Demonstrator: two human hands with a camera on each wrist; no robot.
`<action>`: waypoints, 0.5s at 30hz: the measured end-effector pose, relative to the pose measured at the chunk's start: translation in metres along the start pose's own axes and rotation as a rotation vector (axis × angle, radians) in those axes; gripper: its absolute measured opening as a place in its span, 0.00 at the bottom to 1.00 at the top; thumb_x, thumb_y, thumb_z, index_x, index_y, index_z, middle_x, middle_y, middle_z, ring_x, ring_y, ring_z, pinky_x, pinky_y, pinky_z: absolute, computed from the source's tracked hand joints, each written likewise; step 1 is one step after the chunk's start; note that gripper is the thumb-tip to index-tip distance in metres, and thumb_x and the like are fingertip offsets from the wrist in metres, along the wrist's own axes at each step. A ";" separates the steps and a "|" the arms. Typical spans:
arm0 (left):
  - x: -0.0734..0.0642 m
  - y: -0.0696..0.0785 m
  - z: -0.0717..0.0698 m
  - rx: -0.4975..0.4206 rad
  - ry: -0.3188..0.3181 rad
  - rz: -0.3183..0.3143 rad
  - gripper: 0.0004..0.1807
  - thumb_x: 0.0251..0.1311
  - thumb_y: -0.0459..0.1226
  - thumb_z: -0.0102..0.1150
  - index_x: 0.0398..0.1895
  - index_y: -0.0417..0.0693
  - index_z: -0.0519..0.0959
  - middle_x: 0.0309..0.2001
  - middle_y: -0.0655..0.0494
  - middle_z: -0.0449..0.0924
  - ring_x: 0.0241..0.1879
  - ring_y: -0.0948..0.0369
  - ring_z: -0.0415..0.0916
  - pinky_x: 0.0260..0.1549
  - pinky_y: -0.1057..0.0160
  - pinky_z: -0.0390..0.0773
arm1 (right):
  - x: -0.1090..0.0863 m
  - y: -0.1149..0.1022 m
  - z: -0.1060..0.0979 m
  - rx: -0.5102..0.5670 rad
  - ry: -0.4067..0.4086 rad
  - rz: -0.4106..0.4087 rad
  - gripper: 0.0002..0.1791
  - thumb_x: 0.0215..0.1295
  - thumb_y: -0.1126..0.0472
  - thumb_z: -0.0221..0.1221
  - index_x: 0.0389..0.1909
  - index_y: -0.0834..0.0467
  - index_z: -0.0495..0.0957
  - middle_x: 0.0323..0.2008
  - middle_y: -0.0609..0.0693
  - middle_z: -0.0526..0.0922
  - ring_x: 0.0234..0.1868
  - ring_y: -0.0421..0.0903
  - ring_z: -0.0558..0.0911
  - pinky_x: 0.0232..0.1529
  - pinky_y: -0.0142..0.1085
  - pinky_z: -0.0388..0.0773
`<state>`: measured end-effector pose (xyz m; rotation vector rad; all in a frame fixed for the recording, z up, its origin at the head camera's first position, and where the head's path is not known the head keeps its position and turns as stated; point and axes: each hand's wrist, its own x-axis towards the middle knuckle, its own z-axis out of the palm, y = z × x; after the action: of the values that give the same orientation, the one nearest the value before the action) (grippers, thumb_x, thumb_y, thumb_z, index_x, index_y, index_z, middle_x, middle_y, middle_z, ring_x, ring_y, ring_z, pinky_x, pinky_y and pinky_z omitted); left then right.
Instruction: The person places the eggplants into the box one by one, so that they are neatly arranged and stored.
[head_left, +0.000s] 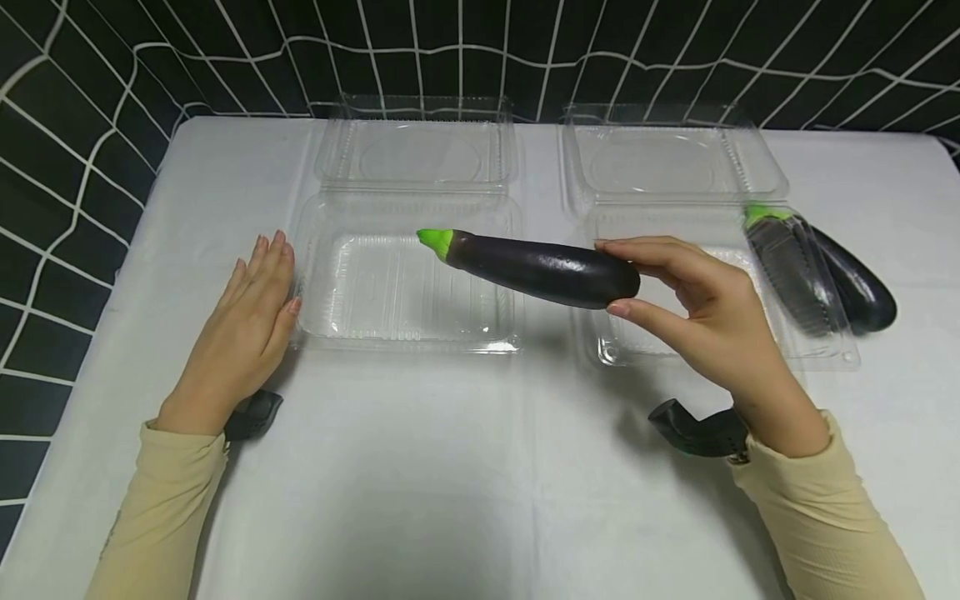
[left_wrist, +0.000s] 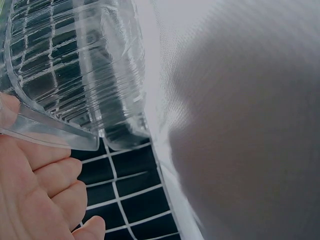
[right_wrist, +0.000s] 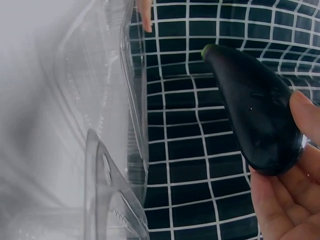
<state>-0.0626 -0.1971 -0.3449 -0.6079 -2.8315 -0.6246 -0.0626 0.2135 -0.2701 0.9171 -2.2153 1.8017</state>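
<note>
My right hand [head_left: 705, 308] pinches the thick end of a dark purple eggplant [head_left: 551, 268] between thumb and fingers. Held in the air, the eggplant points its green stem end left, over the left clear plastic clamshell box [head_left: 405, 342]. In the right wrist view the same eggplant [right_wrist: 255, 110] shows its full dark side. My left hand [head_left: 243, 333] lies at the left box's left side, fingers straight and thumb by the rim. The left wrist view shows that thumb [left_wrist: 7, 110] at the box edge [left_wrist: 55, 132].
A second clear clamshell box [head_left: 611, 354] stands at the right, lid open towards the back. Another eggplant [head_left: 862, 287] lies at its right side, partly seen through the plastic. White cloth [head_left: 420, 467] covers the table; a black cloth with white grid lines [head_left: 480, 50] hangs behind.
</note>
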 end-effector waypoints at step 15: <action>0.000 -0.001 0.000 -0.002 0.004 0.005 0.32 0.66 0.32 0.48 0.70 0.30 0.52 0.71 0.38 0.49 0.73 0.52 0.40 0.70 0.53 0.40 | 0.001 0.003 0.018 -0.156 -0.103 -0.020 0.25 0.46 0.78 0.67 0.50 0.70 0.78 0.48 0.56 0.82 0.52 0.45 0.78 0.54 0.33 0.73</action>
<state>-0.0628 -0.1979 -0.3457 -0.6136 -2.8249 -0.6270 -0.0607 0.1963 -0.2769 1.0157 -2.3596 1.5795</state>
